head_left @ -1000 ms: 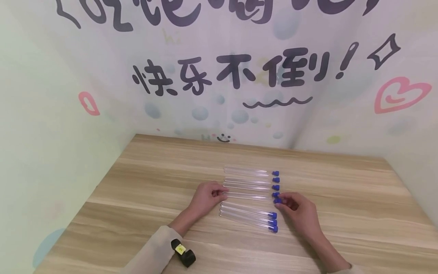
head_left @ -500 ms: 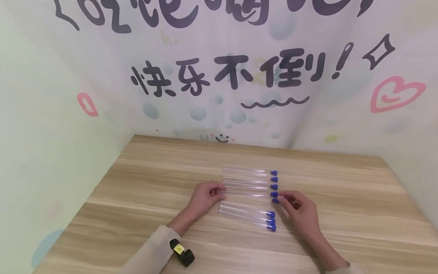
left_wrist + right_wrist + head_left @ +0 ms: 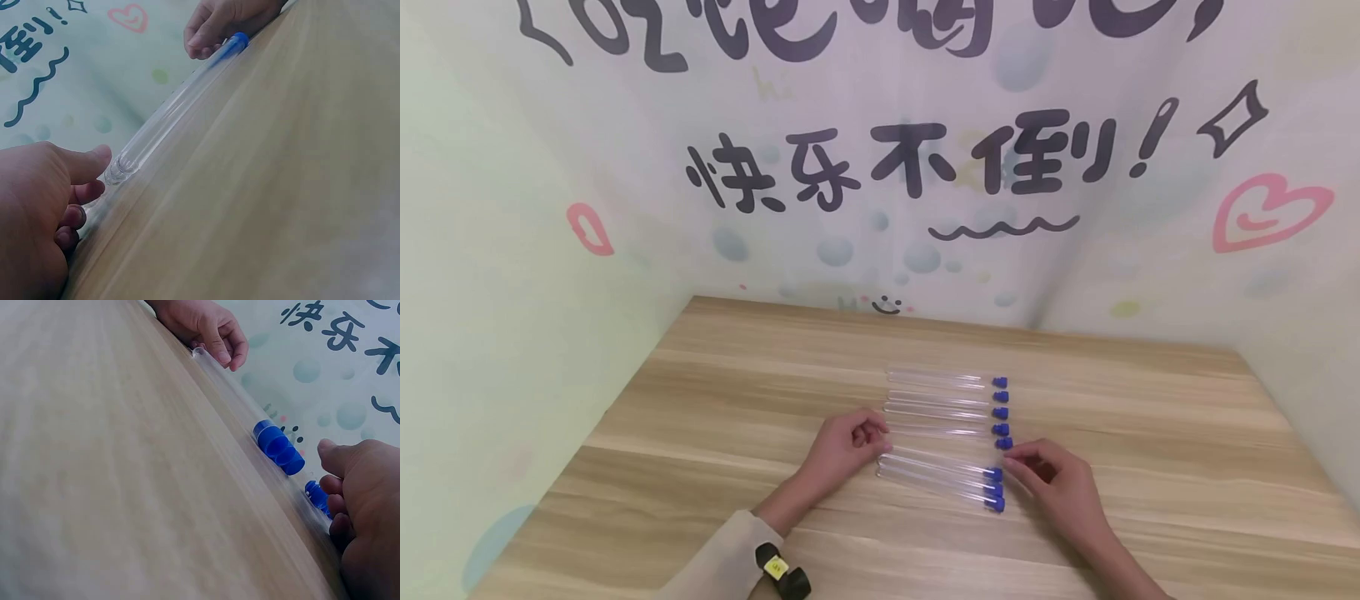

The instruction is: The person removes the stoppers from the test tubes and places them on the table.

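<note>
1. On the wooden table point(image 3: 1187, 433) lie three capped tubes point(image 3: 936, 477), clear and slim, side by side on a slight slant, each with a rounded end on the left and a blue cap on the right.
2. Beyond the capped tubes, the uncapped tubes point(image 3: 936, 406) run roughly parallel; they are so transparent that I cannot count them surely.
3. Beyond and slightly right of the capped tubes' blue ends, five loose caps point(image 3: 1001, 413) form a column; the nearest sits a little farther right than the others.
4. Well beyond the capped tubes, the table's far edge meets a printed backdrop point(image 3: 880, 208). Wood stretches broadly to their left and right, and more lies on my side of them.
5. At the capped tubes' rounded ends is my left hand point(image 3: 841, 450), thumb and forefinger a narrow gap apart, the other fingers curled loosely. I cannot tell whether the tips touch a tube.
6. Right of the capped tubes' blue ends is my right hand point(image 3: 1063, 487), thumb and forefinger also narrowly parted, tips just beside the nearest loose cap. Whether they touch it, I cannot tell.
</note>
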A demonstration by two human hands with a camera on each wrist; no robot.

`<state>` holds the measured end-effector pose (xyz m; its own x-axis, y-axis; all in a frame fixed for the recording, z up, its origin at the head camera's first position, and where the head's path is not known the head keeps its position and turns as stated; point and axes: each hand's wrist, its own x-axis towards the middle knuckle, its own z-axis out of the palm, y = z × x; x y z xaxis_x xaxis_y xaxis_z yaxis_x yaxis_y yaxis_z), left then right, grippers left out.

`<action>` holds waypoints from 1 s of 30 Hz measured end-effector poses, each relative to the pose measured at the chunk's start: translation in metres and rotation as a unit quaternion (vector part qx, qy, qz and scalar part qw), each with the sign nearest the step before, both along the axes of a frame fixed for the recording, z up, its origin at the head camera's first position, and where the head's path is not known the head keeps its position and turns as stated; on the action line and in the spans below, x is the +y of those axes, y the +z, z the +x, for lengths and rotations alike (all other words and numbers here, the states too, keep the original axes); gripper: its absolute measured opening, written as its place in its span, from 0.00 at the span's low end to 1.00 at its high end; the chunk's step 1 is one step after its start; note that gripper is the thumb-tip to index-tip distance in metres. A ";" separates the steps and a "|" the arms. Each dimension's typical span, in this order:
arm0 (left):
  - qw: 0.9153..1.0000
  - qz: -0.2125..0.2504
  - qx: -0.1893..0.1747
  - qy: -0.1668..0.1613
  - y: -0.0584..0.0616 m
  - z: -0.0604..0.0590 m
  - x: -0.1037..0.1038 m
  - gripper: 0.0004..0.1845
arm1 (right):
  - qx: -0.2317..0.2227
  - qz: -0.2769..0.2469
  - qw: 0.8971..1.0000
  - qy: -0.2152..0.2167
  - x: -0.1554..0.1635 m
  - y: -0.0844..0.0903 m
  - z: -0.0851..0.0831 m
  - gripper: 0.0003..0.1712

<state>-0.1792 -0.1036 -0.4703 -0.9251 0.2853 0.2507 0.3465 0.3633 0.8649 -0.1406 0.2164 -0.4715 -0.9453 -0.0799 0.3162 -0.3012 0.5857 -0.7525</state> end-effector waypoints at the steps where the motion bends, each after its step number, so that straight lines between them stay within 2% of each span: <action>1: 1.000 -0.005 -0.004 -0.002 0.001 0.002 -0.001 0.08 | 0.000 -0.001 1.000 0.005 0.000 0.000 0.001 0.10; 10: 0.999 -0.027 -0.014 -0.017 0.002 0.006 -0.004 0.06 | 0.013 0.002 0.998 0.062 -0.002 -0.004 0.001 0.13; 14: 0.999 -0.035 -0.014 -0.020 0.003 0.005 -0.004 0.07 | 0.016 0.011 0.997 0.072 -0.003 -0.004 0.001 0.13; 25: 0.998 -0.059 -0.001 -0.022 0.000 0.004 -0.003 0.08 | 0.032 0.041 0.997 0.066 -0.003 -0.003 -0.001 0.14; 30: 0.999 -0.040 0.013 -0.026 -0.002 0.004 -0.001 0.08 | 0.042 0.037 0.997 0.057 -0.002 -0.004 0.000 0.15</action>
<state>-0.1755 -0.1049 -0.4719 -0.9022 0.3527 0.2484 0.3880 0.4120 0.8245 -0.1408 0.2141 -0.4758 -0.8995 -0.2112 0.3824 -0.4285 0.5967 -0.6785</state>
